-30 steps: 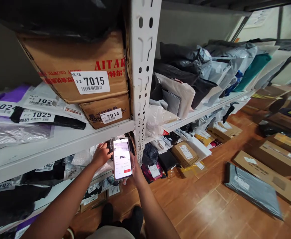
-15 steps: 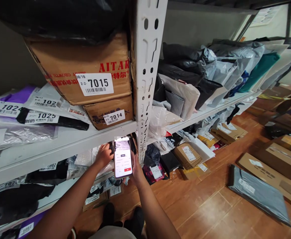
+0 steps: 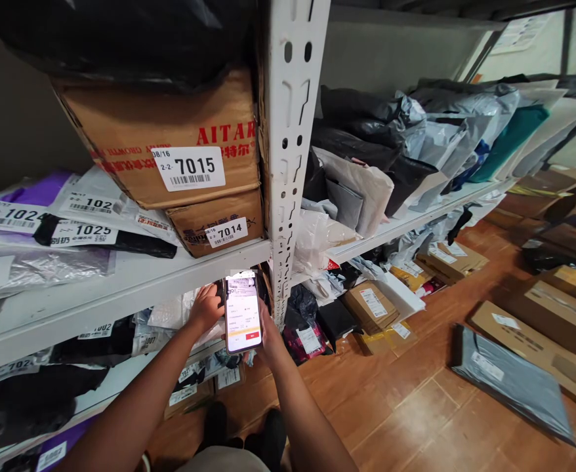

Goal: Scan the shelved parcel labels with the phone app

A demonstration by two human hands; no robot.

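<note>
My right hand [image 3: 268,333] grips a lit smartphone [image 3: 242,313], screen toward me, just below the middle shelf edge and left of the white upright post [image 3: 288,131]. My left hand [image 3: 206,308] reaches in under that shelf and rests on a dark parcel behind the phone; its fingertips are hidden, so what they hold I cannot make out. Above them sit two cardboard boxes labelled 7015 [image 3: 170,137] and 7014 [image 3: 214,223].
Soft mailers labelled 1024 and 1025 [image 3: 79,229] lie on the left shelf. Grey, black and teal poly bags [image 3: 416,137] fill the right shelf. Cardboard boxes [image 3: 538,314] and a grey bag [image 3: 509,380] lie on the wooden floor. My shoes [image 3: 243,426] show below.
The phone screen shows a different page, with a parcel label at its top. Both hands stay nearly where they were; the view shifted slightly right and then held.
</note>
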